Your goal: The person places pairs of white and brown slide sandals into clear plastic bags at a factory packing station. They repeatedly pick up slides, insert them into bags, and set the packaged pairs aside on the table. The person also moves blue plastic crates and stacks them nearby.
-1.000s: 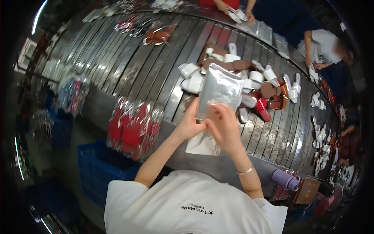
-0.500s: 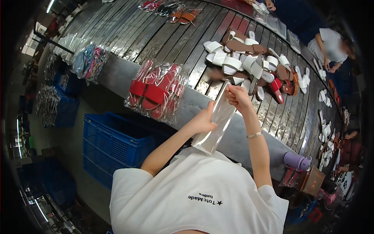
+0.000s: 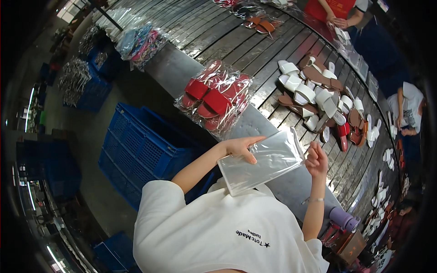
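My left hand (image 3: 240,148) grips a flat clear plastic bag (image 3: 268,164), possibly a thin stack of them, thumb on top and fingers beneath. The bag lies broad side up in front of my shirt, at the table's near edge. Beside its right edge is my right hand (image 3: 317,160), fingers curled together; whether they pinch the film cannot be made out. To the upper left, red slide sandals (image 3: 214,101) lie wrapped in clear plastic on the table edge. A pile of loose white, brown and red sandals (image 3: 318,93) covers the slatted table (image 3: 255,59) beyond my right hand.
A blue plastic crate (image 3: 136,145) stands on the floor to my left. Bagged colourful sandals (image 3: 141,43) hang over the table edge farther left. At the right are a purple bottle (image 3: 343,219) and a cardboard box (image 3: 350,248). Other people work across the table.
The plastic bag has turned from narrow and steep to lying broad and flatter. My right hand has moved right and down relative to it. The whole view has shifted.
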A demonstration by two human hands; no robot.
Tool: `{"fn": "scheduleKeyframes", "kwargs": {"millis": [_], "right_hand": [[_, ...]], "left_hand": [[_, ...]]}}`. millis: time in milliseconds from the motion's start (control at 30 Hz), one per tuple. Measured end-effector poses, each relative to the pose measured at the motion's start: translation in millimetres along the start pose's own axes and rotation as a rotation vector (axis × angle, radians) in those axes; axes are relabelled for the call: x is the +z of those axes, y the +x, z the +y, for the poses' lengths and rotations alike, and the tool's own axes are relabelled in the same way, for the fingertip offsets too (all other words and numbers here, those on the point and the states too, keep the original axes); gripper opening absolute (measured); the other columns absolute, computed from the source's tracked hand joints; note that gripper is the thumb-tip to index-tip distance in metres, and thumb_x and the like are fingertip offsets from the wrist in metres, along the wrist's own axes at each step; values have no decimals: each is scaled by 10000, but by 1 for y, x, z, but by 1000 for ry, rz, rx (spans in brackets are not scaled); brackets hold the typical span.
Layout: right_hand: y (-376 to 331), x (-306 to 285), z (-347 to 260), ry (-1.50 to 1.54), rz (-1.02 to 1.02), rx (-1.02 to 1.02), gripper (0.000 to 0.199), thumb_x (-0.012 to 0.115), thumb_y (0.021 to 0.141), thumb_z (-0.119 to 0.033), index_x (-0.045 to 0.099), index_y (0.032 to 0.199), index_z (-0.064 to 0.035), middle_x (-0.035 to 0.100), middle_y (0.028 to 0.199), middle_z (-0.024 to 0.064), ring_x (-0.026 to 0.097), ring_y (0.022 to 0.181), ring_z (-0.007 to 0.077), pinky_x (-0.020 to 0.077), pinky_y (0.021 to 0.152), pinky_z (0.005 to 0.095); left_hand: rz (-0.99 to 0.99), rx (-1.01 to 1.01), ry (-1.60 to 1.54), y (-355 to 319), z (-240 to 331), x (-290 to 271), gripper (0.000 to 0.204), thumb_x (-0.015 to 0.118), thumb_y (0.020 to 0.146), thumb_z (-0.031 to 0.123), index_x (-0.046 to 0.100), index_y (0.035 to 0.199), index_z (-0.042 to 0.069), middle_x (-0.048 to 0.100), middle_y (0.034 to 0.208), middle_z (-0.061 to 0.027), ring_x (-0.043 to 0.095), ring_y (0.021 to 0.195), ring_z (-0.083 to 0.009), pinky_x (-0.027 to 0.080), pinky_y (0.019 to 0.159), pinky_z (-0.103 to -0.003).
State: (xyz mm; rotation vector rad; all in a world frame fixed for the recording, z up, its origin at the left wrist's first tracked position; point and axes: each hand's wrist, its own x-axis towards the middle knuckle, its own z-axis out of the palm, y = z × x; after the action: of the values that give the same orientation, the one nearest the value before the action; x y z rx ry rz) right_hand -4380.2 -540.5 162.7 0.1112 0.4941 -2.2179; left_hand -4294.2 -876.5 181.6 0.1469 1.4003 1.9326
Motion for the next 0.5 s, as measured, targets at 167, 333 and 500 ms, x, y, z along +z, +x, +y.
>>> {"fn": "scheduleKeyframes", "kwargs": {"millis": [167, 333, 500], "right_hand": [[-8, 59, 61, -542, 475, -317, 512, 369, 980, -377, 321, 1389, -72, 544, 1076, 84, 564, 900, 141, 484, 664, 259], [14, 42, 104, -406, 552, -249, 496, 401, 973, -380, 366, 1345, -54, 511, 1217, 91, 534, 1080, 189, 465, 890, 331], [32, 58, 93, -666, 678, -415, 503, 374, 979, -409, 401, 1298, -21, 531, 1202, 90, 535, 1072, 185, 457, 886, 312]], "left_hand": [[117, 145, -482, 16, -13, 3, 927, 677, 657, -55, 228, 1448, 124, 422, 1348, -107, 440, 1216, -210, 368, 1013, -348], [158, 268, -802, 63, -47, 14, 878, 618, 689, -97, 244, 1441, 160, 442, 1321, -102, 474, 1188, -228, 409, 984, -362], [138, 142, -870, 58, -29, 25, 856, 616, 711, -78, 234, 1437, 165, 454, 1297, -107, 489, 1173, -229, 429, 969, -372]]}}
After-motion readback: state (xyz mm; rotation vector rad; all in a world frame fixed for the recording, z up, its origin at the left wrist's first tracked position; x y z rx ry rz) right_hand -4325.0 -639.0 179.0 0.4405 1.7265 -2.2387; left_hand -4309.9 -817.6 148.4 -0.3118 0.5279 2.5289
